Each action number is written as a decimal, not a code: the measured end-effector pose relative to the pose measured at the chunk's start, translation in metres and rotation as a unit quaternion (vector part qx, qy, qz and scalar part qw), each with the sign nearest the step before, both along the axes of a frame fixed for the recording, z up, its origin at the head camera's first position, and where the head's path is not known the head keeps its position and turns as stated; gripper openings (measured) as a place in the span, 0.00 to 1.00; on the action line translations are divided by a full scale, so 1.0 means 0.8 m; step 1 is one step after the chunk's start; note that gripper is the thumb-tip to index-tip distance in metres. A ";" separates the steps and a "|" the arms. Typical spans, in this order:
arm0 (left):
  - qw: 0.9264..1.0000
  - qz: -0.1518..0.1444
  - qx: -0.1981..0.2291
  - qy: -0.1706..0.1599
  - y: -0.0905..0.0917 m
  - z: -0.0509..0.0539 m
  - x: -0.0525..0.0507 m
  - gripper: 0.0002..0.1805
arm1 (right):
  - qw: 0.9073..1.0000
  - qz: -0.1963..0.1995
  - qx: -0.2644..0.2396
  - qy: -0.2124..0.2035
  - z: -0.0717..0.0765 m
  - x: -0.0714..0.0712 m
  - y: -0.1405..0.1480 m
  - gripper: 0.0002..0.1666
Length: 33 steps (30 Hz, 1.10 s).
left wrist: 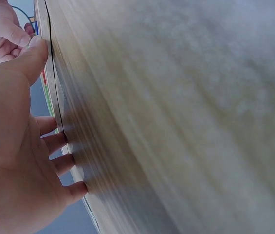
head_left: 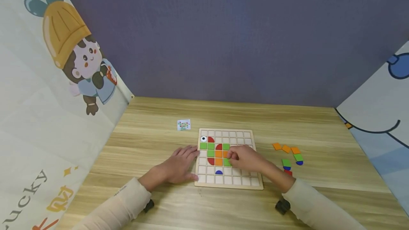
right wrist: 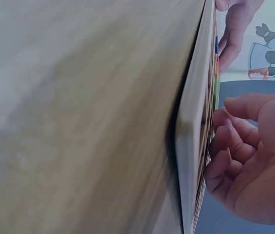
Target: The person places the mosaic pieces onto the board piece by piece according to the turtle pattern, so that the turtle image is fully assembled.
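A pale wooden grid board (head_left: 228, 186) lies on the table. Red, green, orange and blue tiles and a round eye piece (head_left: 203, 139) sit in its cells. My left hand (head_left: 179, 166) rests along the board's left edge; in the left wrist view its fingertips (left wrist: 65, 163) touch down beside that edge, fingers spread. My right hand (head_left: 246, 158) is over the board's middle, fingers curled and low, by an orange square tile (head_left: 225, 154) that it partly covers. In the right wrist view the right thumb (right wrist: 242, 105) nears the bent index finger. Whether a tile is between them is hidden.
Loose orange tiles (head_left: 286, 148), green tiles (head_left: 298, 157) with blue half-rounds, and a red tile (head_left: 288, 172) lie right of the board. A small picture card (head_left: 183, 125) lies behind it at left. A dark wall (head_left: 223, 38) stands behind the table.
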<state>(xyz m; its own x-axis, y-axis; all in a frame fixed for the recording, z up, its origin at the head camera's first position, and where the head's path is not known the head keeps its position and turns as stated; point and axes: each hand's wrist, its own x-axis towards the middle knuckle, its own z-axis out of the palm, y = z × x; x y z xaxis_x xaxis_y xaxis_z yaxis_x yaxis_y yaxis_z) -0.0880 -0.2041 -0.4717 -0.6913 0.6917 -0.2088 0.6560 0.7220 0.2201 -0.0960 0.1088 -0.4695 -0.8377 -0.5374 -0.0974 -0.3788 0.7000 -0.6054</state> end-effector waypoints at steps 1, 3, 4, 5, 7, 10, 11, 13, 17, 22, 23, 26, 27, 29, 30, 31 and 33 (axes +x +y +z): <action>1.000 0.000 0.000 0.000 0.000 0.000 0.000 0.51 | 1.000 0.000 -0.001 0.001 0.000 0.000 0.001 0.04; 1.000 0.000 -0.001 -0.001 0.000 0.000 0.000 0.51 | 1.000 0.000 -0.003 0.002 0.000 0.001 0.002 0.05; 1.000 0.000 -0.001 -0.001 0.000 0.000 0.000 0.52 | 1.000 -0.001 -0.002 0.003 0.000 0.001 0.003 0.05; 1.000 0.001 -0.001 -0.003 0.000 0.001 0.000 0.52 | 1.000 -0.002 -0.002 0.003 0.000 0.000 0.004 0.05; 1.000 0.001 -0.001 -0.003 0.000 0.001 0.000 0.52 | 1.000 -0.005 -0.001 0.005 0.000 0.000 0.006 0.05; 1.000 0.002 0.001 -0.004 0.001 0.001 0.000 0.51 | 1.000 -0.012 0.001 0.003 -0.001 -0.001 0.010 0.05; 1.000 0.002 0.002 -0.004 0.001 0.001 0.000 0.51 | 1.000 -0.015 -0.001 0.002 0.000 -0.001 0.012 0.06; 1.000 0.002 0.002 -0.003 0.001 0.001 0.000 0.51 | 1.000 -0.021 -0.002 0.000 0.000 -0.002 0.015 0.06; 1.000 0.002 0.002 -0.003 0.001 0.001 0.001 0.51 | 0.999 -0.034 -0.009 -0.014 0.002 -0.004 0.024 0.05; 1.000 0.000 0.002 -0.002 0.001 0.002 0.001 0.51 | 0.999 -0.046 -0.008 -0.020 0.006 -0.008 0.037 0.04; 1.000 0.000 0.003 -0.002 0.001 0.002 0.001 0.51 | 0.999 -0.049 -0.007 -0.018 0.007 -0.008 0.040 0.04; 1.000 -0.001 0.004 -0.002 0.001 0.002 0.001 0.51 | 0.998 -0.055 -0.003 0.000 0.013 -0.010 0.050 0.05; 1.000 -0.001 0.004 -0.002 0.001 0.003 0.001 0.51 | 0.998 -0.057 -0.003 0.004 0.015 -0.010 0.053 0.05; 1.000 -0.002 0.003 -0.002 0.001 0.003 0.001 0.51 | 0.998 -0.060 -0.007 0.008 0.020 -0.011 0.060 0.06; 1.000 -0.003 0.003 -0.002 0.001 0.003 0.001 0.51 | 0.998 -0.060 -0.009 0.009 0.022 -0.012 0.064 0.07; 1.000 -0.003 0.003 -0.001 0.001 0.003 0.001 0.51 | 0.998 -0.065 -0.010 0.006 0.024 -0.012 0.068 0.07; 1.000 -0.005 0.002 0.001 0.001 0.003 0.001 0.51 | 0.998 -0.069 -0.011 0.003 0.027 -0.014 0.076 0.08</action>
